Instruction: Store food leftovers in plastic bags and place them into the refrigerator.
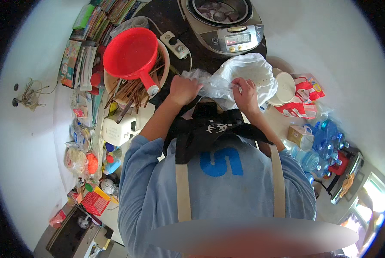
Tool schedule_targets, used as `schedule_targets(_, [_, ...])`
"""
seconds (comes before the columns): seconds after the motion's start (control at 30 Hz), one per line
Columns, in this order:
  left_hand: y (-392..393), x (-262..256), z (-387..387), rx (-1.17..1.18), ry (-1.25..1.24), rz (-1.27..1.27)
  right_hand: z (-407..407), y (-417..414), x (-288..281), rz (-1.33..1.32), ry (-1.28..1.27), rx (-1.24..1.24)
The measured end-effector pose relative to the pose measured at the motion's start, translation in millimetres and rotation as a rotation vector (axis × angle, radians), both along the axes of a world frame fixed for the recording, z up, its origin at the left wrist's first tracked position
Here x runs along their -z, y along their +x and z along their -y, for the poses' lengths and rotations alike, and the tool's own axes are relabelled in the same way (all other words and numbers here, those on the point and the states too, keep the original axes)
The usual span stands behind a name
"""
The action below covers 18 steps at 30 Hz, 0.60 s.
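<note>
My left hand (185, 89) and my right hand (245, 95) grip a clear plastic bag (211, 84) stretched between them, with the fingers closed on its film. Just behind and beside my right hand is a container lined with a white plastic bag (249, 69). Above it, a rice cooker (208, 35) stands with its inner pot uncovered and some food pieces inside. A red plastic strainer or ladle-like bowl with a handle (131, 53) rests on a pale basin (165, 58) that holds many brown sticks.
A white power strip (174, 45) with a black plug lies on the dark round table (160, 11). Pale round lids or tubs (284, 85) and red-and-white packets (300, 108) are on the right. Books (95, 25) are stacked at the left; large blue water bottles (324, 138) stand lower right.
</note>
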<state>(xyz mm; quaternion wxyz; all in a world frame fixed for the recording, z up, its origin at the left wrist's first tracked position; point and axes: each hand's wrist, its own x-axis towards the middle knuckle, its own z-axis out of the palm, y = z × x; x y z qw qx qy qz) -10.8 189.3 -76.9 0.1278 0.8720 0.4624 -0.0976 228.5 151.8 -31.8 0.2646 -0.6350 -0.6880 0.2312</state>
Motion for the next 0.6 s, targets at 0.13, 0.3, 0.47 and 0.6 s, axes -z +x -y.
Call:
schedule_targets(0.13, [-2, 0, 6, -0.24, -0.036, 0.146, -6, 10, -5, 0.063, 0.02, -0.141])
schedule_targets(0.3, [-8, 0, 4, -0.344, 0.044, 0.343, -16, -6, -59, 0.107, 0.135, -0.279])
schedule_targets(0.47, [-4, -10, 4, -0.146, 0.186, 0.302, -38, -42, -64, -0.089, 0.169, -0.638])
schedule_targets(0.6, [-2, -13, 0, -0.089, 0.151, -0.004, -55, -55, 16, 0.52, -0.448, -0.748])
